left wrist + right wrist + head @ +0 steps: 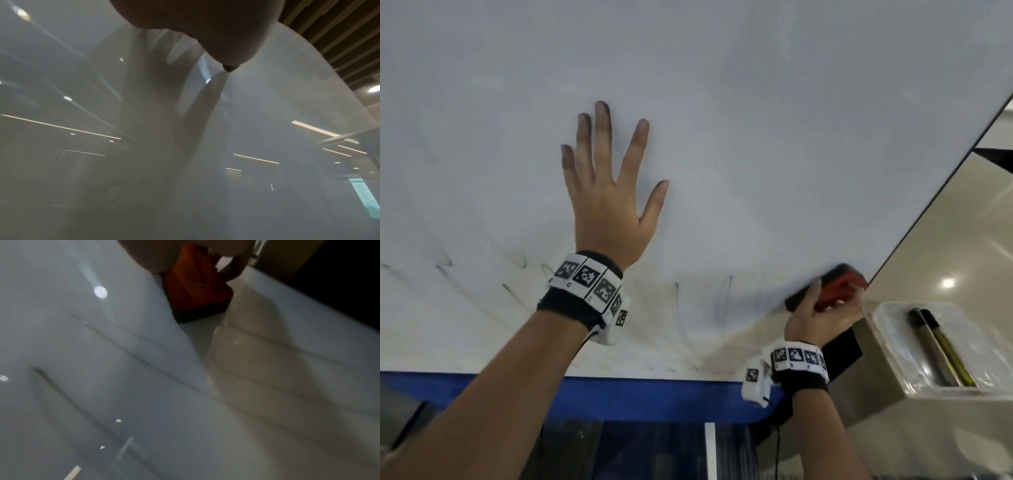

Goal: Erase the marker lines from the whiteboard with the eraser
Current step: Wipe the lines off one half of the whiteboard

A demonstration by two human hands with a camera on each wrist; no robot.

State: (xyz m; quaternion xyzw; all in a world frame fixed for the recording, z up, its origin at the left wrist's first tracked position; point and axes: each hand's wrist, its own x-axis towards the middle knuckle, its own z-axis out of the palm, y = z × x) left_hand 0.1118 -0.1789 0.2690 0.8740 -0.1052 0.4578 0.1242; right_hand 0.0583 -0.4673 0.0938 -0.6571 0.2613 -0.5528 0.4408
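A large whiteboard point(722, 120) fills the head view, with faint black marker lines point(726, 291) left along its lower band. My left hand point(606, 192) lies flat on the board, fingers straight and spread, tips smudged dark. My right hand point(822, 315) grips a red eraser point(835, 287) with a black felt base, pressed to the board near its lower right edge. In the right wrist view the eraser point(195, 287) sits against the glossy board point(102, 386), with thin marker lines point(144, 356) below it. The left wrist view shows my palm point(205, 24) over the reflective board point(267, 113).
A blue ledge point(637, 397) runs under the board's bottom edge. To the right, a clear plastic tray point(887, 325) holds dark markers point(935, 342). The board's dark right edge point(928, 212) meets a beige wall.
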